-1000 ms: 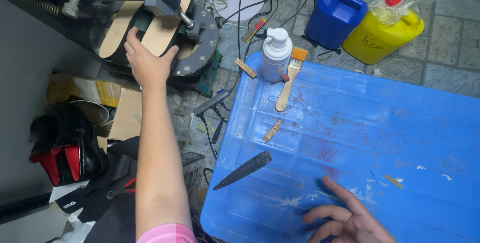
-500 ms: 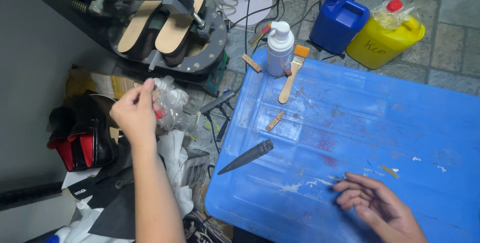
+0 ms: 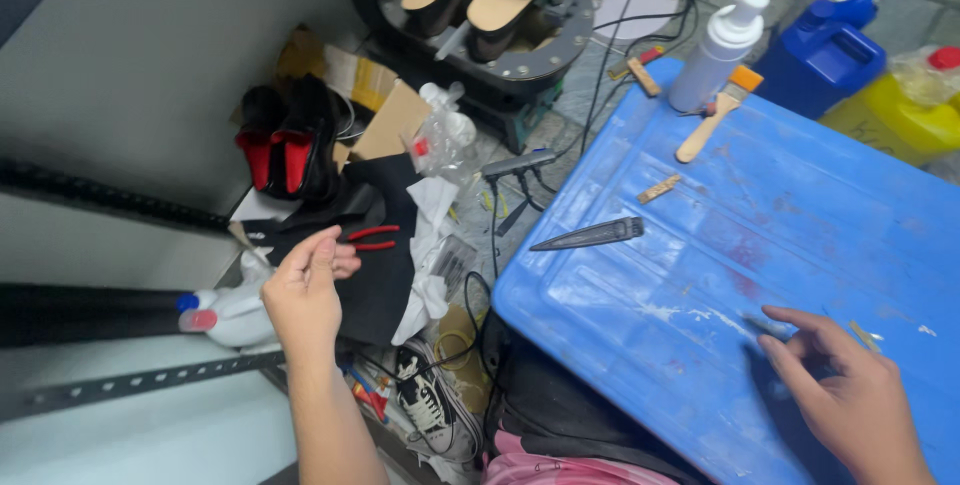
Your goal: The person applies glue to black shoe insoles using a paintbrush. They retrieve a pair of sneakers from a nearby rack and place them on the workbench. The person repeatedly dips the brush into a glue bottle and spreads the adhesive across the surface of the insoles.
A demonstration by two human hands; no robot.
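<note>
**A:** What's your left hand [image 3: 305, 295] nearest to?

**B:** The red-handled cutters [image 3: 375, 237], lying on the black sheet [image 3: 385, 345] just past my fingertips. My fingers are bunched loosely, thumb against forefinger. I see only the back of the hand, so I can't tell whether anything is pinched in there.

**A:** How would the cutters handle?

**B:** Stiff and light, I'd judge, with coated handles that shouldn't slip. The handles are the place to take them. The working end is lost against the black, so I can't say which way it points. The sheet looks limp and would sag if lifted by one edge.

**A:** And your right hand [image 3: 850, 395]?

**B:** It's spread, palm down, on the blue lid [image 3: 800, 205], fingers slightly curled. The fingertips are at a thin pale sliver [image 3: 765, 323], too small to make out and awkward to pick off a flat surface. My wrist is cut off by the frame.

**A:** What else is around?

**B:** A dark pointed blade [image 3: 590, 235] lies on the lid, well apart from both hands. A brush [image 3: 712, 115] and a white pump bottle [image 3: 718, 50] sit at the far edge. A white spray bottle [image 3: 235, 310] is beside my left wrist, half hidden behind it.
</note>
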